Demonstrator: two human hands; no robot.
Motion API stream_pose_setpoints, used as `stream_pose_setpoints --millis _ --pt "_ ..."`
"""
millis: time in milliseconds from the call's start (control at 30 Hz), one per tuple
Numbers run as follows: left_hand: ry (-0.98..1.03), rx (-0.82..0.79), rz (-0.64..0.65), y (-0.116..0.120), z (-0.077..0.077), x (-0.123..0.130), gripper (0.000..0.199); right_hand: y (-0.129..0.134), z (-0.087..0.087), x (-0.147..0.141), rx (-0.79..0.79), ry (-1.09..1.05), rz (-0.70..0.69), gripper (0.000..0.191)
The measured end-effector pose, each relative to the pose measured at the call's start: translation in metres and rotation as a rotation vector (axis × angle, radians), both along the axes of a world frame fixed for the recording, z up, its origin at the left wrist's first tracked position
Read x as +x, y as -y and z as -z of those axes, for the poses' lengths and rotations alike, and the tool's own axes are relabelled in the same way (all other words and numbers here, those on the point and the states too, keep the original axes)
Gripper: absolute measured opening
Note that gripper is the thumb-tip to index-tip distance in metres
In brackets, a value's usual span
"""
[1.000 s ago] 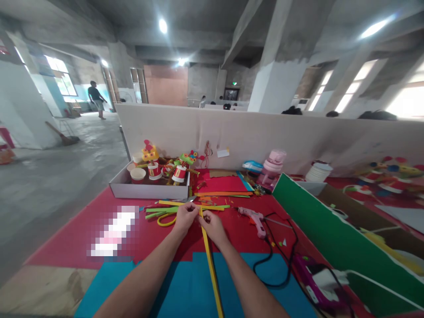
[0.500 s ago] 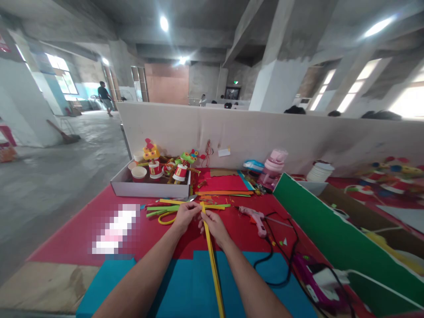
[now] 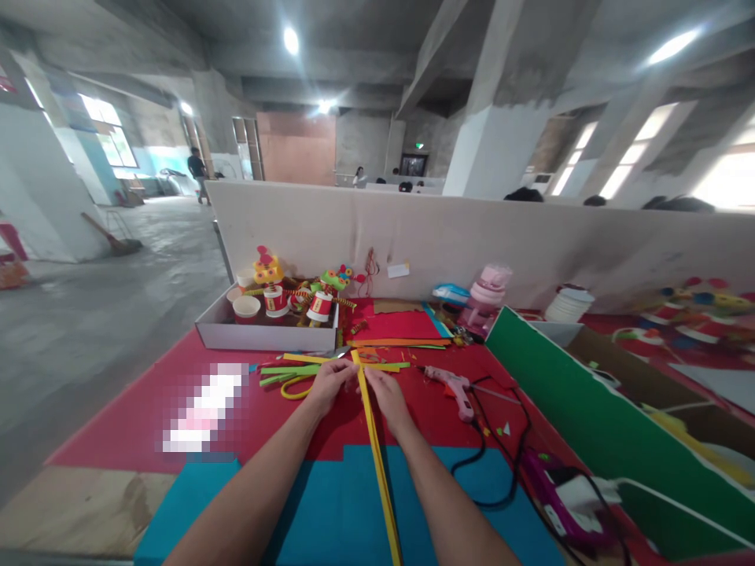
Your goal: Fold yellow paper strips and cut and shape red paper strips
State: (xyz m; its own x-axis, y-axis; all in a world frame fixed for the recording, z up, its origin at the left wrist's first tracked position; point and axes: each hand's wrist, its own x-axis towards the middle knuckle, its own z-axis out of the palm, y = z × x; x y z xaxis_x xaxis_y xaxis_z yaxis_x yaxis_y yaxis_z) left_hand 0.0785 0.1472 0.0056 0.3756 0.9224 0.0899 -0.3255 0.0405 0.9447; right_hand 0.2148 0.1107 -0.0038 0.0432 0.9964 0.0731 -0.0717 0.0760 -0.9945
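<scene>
A long yellow paper strip (image 3: 377, 456) runs from between my hands down to the bottom edge of the view. My right hand (image 3: 382, 393) is closed on it near its upper end. Close on the left, my left hand (image 3: 331, 384) has its fingers pinched together at the strip's side; whatever lies between these fingertips is too small to make out. Behind both hands are green paper strips (image 3: 289, 375), more yellow ones, and scissors with a yellow handle (image 3: 296, 391), partly covered by my left hand.
A pink glue gun (image 3: 457, 387) lies to the right, its black cord looping over blue sheets (image 3: 307, 511). A white box (image 3: 265, 338) with paper cups and paper figures stands at the back left. A green panel (image 3: 590, 424) and a purple power block (image 3: 560, 495) flank the right.
The yellow strip's upper end has shifted slightly up and left, and my right hand's fingers have moved a little along it. A person in the background has walked to the right.
</scene>
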Motion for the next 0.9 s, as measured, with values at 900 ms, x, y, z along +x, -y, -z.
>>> stream_pose_setpoints --millis 900 --pt "-0.071 0.063 -0.291 -0.006 -0.008 -0.006 0.033 0.005 -0.002 -0.003 -0.093 0.048 -0.134 0.043"
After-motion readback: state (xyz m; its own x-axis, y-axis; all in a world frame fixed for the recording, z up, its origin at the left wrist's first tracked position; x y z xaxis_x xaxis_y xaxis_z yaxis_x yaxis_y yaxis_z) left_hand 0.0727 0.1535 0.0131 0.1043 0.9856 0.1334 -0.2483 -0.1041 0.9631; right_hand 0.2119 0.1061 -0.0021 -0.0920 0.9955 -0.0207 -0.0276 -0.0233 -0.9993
